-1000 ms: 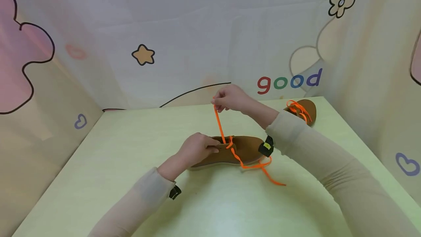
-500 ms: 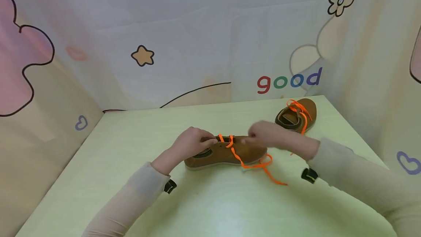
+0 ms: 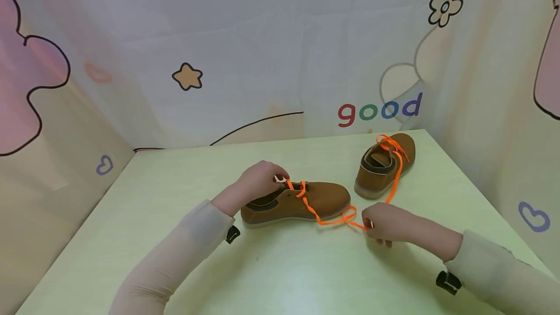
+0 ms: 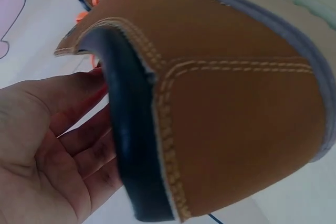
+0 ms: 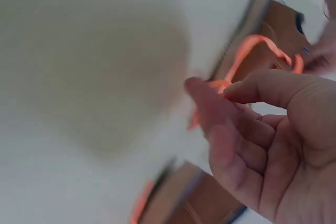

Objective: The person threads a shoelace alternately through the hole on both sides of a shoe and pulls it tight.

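Observation:
A brown shoe with an orange shoelace lies sideways on the table, toe to the right. At the shoe's opening, the left hand pinches the shoelace where it comes up by the eyelets. Just beyond the toe, the right hand pinches the other part of the lace between thumb and index finger, low over the table. Its grip on the lace also shows in the right wrist view. The left wrist view is mostly filled by the shoe's heel, which hides the left fingertips.
A second brown shoe with an orange lace stands at the back right, its lace trailing toward the right hand. The pale green table is backed by a printed curtain.
The right hand has let go of the lace end above the shoe, come down to the right and taken the loose lace beyond the toe. The left hand has shifted onto the upper lace.

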### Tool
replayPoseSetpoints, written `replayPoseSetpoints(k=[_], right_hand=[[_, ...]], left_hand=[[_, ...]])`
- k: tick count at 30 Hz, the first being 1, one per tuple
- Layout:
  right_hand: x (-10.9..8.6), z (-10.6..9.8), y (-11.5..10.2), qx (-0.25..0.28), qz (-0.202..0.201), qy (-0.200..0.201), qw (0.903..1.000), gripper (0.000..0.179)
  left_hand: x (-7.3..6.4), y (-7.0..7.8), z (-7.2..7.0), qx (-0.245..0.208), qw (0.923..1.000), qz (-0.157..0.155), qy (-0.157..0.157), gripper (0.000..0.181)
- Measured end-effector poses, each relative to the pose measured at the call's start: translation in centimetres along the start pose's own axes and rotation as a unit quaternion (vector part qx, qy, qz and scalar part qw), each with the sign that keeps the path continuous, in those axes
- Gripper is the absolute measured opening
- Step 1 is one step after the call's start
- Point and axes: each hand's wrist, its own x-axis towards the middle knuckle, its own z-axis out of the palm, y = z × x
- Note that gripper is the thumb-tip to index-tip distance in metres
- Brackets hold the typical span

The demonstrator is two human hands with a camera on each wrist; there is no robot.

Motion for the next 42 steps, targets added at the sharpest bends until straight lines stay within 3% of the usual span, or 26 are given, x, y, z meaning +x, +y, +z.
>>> replayPoseSetpoints(k=[4, 8, 11, 14, 17, 24, 29, 34, 42], right_hand=[[0.5, -3.2, -0.3, -0.003, -0.056, 0.071, 0.9959, 0.011], [2.7, -5.6, -1.4, -0.026, -0.103, 0.189, 0.9762, 0.013], [5.2, -6.4, -2.1, 0.007, -0.109, 0.218, 0.9699, 0.008], [7.9, -6.4, -2.6, 0.063, -0.102, 0.182, 0.976, 0.015], [10.3, -6.0, -3.1, 0.087, -0.099, 0.143, 0.9809, 0.021], [13.3, -5.5, -4.7, 0.074, -0.107, 0.1, 0.9865, 0.029], [14.0, -5.4, -5.3, 0.002, -0.139, 0.104, 0.9848, 0.018], [14.3, -5.2, -5.5, -0.118, -0.191, 0.111, 0.9682, 0.017], [14.6, -4.6, -6.2, -0.175, -0.224, 0.087, 0.955, 0.019]], left_hand=[[0.1, -0.1, 0.1, 0.011, 0.9999, -0.004, -0.006, 0.026], [0.3, -0.3, 0.4, 0.019, 0.9997, -0.011, -0.003, 0.029], [0.6, -0.3, 0.9, 0.021, 0.9997, -0.007, 0.01, 0.025], [0.9, -0.4, 1.3, 0.024, 0.9993, 0.004, 0.03, 0.02], [1.1, -0.5, 1.7, 0.024, 0.9983, 0.017, 0.049, 0.018], [1.7, -0.7, 1.6, 0.002, 0.9982, 0.005, 0.06, 0.018], [1.8, -0.8, 1.5, 0.001, 0.9985, 0.003, 0.055, 0.018], [1.7, -0.9, 1.4, 0.004, 0.9981, 0.006, 0.061, 0.017], [1.6, -1.4, 1.5, 0.003, 0.9982, 0.006, 0.059, 0.018]])
